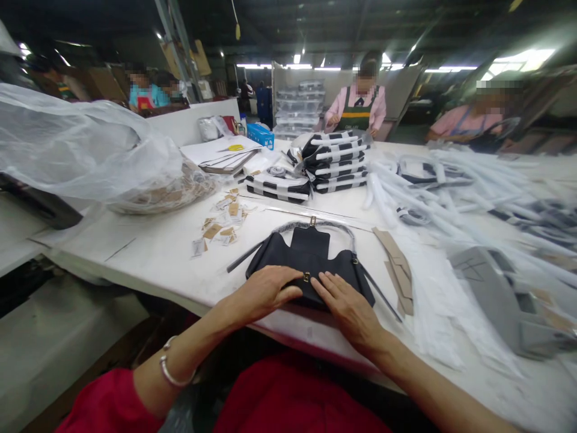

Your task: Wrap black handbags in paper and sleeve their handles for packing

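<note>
A black handbag (pixel 270 255) lies on the white table near its front edge, its flap (pixel 311 242) turned back away from me. Gold-coloured clasp hardware (pixel 306 277) shows on its front. My left hand (pixel 268 288) rests on the bag's left part, fingers stretched out, index fingertip beside the clasp. Flat on the right part lies my right hand (pixel 345 300), fingers extended close to the clasp. Behind the bag arches its wrapped strap (pixel 288 226). Neither hand grips anything.
Small tags (pixel 220 225) lie scattered at left, near a large clear plastic bag (pixel 148 174). Wrapped black bags (pixel 338 162) are stacked behind. White wrapped strips (pixel 433 216), brown card pieces (pixel 395 270) and a grey bag (pixel 500 300) lie at right. A co-worker (pixel 358 108) is across the table.
</note>
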A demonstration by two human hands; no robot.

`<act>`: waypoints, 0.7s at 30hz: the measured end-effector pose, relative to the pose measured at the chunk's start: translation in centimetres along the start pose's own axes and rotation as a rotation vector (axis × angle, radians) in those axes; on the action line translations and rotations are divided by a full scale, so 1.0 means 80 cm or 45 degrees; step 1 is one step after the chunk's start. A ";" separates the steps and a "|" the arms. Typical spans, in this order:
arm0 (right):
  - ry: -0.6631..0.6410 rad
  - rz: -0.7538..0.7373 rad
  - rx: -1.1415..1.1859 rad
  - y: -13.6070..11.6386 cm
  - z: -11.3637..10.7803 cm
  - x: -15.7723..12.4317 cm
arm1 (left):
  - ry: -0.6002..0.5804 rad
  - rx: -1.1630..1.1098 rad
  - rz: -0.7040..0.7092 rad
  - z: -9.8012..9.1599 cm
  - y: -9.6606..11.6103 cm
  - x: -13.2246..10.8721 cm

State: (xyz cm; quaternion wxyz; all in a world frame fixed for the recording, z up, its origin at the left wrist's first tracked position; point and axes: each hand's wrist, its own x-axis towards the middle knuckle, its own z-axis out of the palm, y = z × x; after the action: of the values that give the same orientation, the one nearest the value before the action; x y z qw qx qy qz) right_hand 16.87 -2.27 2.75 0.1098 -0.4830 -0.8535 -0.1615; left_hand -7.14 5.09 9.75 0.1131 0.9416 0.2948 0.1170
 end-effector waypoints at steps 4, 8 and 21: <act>-0.007 0.010 0.015 0.000 -0.001 0.001 | -0.095 0.182 -0.191 -0.011 0.019 0.045; -0.014 0.040 0.051 0.000 0.002 0.000 | -0.293 0.341 -0.142 -0.002 0.035 0.084; -0.016 0.073 0.133 0.002 0.003 0.001 | -0.560 0.187 0.084 -0.009 0.009 0.119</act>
State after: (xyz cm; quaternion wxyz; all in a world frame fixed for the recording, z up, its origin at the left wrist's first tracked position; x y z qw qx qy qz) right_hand 16.95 -2.05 2.54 0.1340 -0.5020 -0.8472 -0.1105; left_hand 0.64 10.13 12.13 0.1018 0.9593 0.2398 -0.1090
